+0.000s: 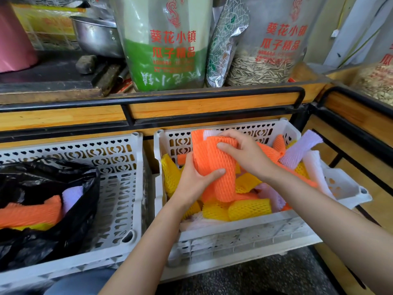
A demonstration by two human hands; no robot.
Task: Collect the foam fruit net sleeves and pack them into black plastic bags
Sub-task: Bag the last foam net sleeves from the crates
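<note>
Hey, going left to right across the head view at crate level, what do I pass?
Black plastic bag → yellow sleeve at the left wall of the right crate → orange sleeves gripped by the left hand and right hand → purple sleeve sticking up near the crate's right side.

We grip a stack of orange sleeves [221,167], meshed foam, upright between our left hand [195,179] and right hand [244,154] over the right crate [234,235], where loose sleeves [248,209] in yellow, orange, white and lilac lie jumbled. The black plastic bag [42,177] gapes open in the left crate [123,188], with packed sleeves [29,211] inside.
</note>
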